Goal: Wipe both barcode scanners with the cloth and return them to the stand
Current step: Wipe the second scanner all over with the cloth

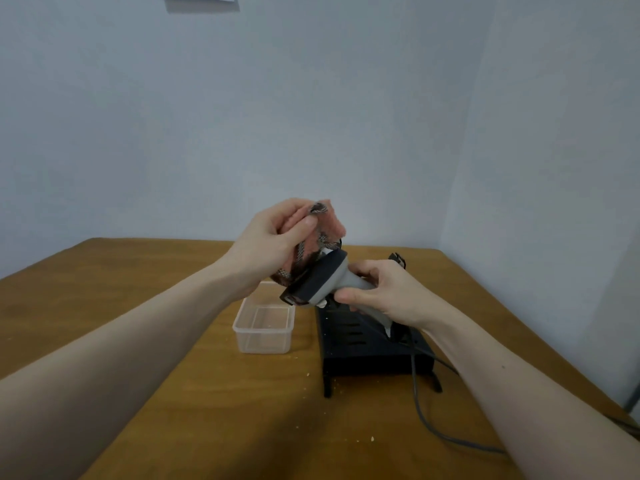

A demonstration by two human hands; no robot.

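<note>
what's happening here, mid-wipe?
Yes. The person's right hand grips a grey barcode scanner by its handle above the black stand. The left hand holds a pink patterned cloth bunched against the scanner's head. A clear plastic container sits on the wooden table beside the stand.

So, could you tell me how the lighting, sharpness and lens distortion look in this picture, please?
Head view: dim, soft, bluish light; no glare. Broad shadows fall on the table below the forearms. Cloth and scanner look slightly soft. Wide-angle stretch enlarges the forearms towards the corners.
</note>
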